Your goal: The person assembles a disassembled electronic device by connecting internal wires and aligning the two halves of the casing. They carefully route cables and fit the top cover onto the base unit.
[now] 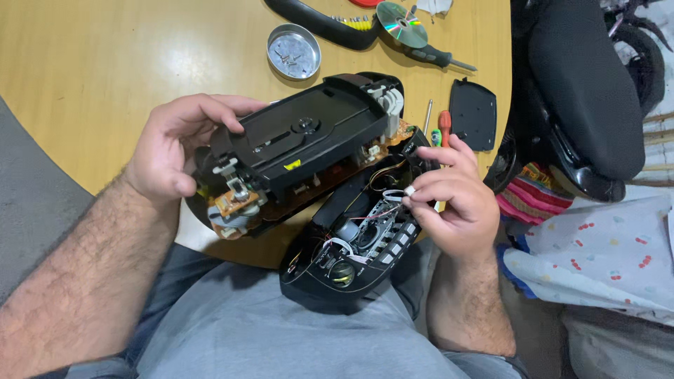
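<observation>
Wooden table (105, 70), half-hidden disc mechanism (302, 140) in left hand (168, 151), right hand (456, 203) on white connector (409, 190).

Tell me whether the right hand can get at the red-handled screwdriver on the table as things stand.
Probably yes, but not freely: the right hand is pinching a small white connector, so it would have to let go first. The red-handled screwdriver lies just beyond its fingers on the table, with nothing between them.

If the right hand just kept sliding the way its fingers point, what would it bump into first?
The right hand points left toward the opened player. Its fingertips pinch a small white connector, so it would probably first meet the black disc mechanism held by the left hand, though depth is unclear.
</observation>
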